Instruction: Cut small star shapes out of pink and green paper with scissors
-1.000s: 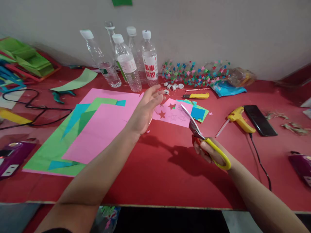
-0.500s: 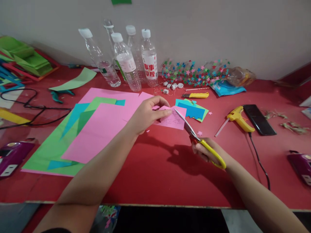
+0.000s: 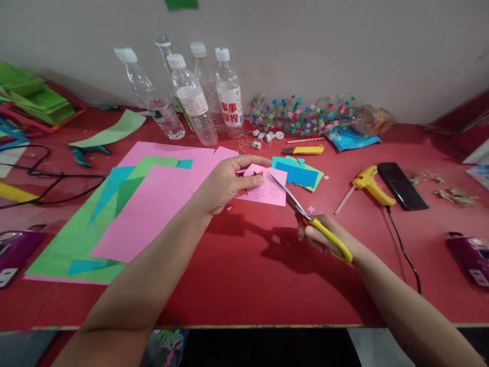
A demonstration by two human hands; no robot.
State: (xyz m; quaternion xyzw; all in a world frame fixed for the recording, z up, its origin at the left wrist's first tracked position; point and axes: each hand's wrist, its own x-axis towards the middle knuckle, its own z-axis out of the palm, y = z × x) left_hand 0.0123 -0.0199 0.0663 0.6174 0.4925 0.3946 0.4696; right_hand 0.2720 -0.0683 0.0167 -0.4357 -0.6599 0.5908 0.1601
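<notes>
Near the middle of the red table, my left hand (image 3: 225, 186) pinches a small pink paper (image 3: 273, 196) with stars drawn on it and star-shaped gaps at its left part. My right hand (image 3: 319, 234) grips yellow-handled scissors (image 3: 332, 240), whose blades lie at the upper right part of that paper. Beyond the paper sit blue and green paper pieces (image 3: 301, 176). A small pink star (image 3: 310, 209) lies just right of the blades, on the table.
Large pink, green and blue sheets (image 3: 145, 209) cover the left side. Plastic bottles (image 3: 193, 104) stand at the back, beside a heap of coloured stars (image 3: 301, 114). A yellow cutter (image 3: 307, 150), glue gun (image 3: 370, 183) and black phone (image 3: 403, 186) lie to the right.
The view has shifted slightly. The pink paper has turned a little in my left hand, and more of its drawn stars shows. The scissors remain at its upper edge.
</notes>
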